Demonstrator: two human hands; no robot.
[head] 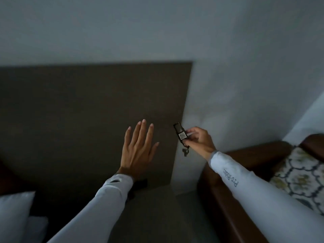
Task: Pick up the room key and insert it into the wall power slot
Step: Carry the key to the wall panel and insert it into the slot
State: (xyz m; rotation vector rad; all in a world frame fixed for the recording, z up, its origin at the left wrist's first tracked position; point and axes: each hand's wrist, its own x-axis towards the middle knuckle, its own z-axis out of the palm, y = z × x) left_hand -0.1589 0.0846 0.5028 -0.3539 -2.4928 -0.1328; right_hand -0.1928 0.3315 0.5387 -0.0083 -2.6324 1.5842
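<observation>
My right hand [200, 140] pinches the room key's flat dark tag [180, 133], which carries a small pale label and points up and left. A small metal key [185, 152] dangles below the tag. The tag sits at the right edge of the dark headboard panel [78, 111], in front of the white wall [228, 76]. My left hand [138, 149] is raised to the left of the tag, palm away from me, fingers spread and empty. No wall power slot shows in this dim view.
A brown wooden sofa arm [249, 156] and a patterned cushion [301, 176] lie at the right. White pillows [15, 213] sit at the lower left. A grey floor strip [157, 207] runs between them.
</observation>
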